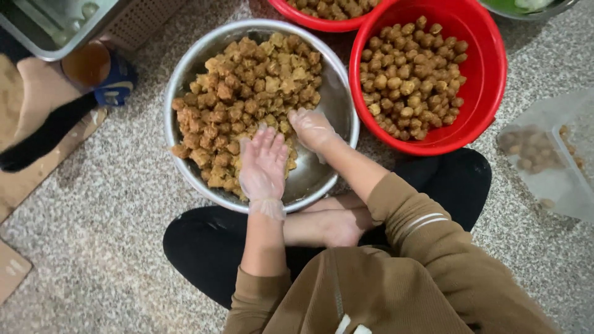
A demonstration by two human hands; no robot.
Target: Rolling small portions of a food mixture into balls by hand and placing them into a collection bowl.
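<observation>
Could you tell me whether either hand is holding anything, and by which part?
Left hand lies flat on the fried pieces, gripping nothing. Right hand is curled in the steel bowl; any hold cannot be told.

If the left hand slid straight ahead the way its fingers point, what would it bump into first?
Probably the pile of fried brown pieces in the steel bowl; the left hand points straight into it, fingertips already at its edge.

I see golden-brown fried pieces [247, 93] heaped in a shiny silver metal bowl [328, 105]. Beside it, a bright red basin [482, 80] holds rounder tan-brown balls [411, 77]. My left hand [263, 164] and right hand [312, 128] wear clear, milky gloves. My sleeve [408, 216] is olive-brown with white stripes, my trousers [204, 247] black, the floor [105, 216] speckled grey-white.
</observation>
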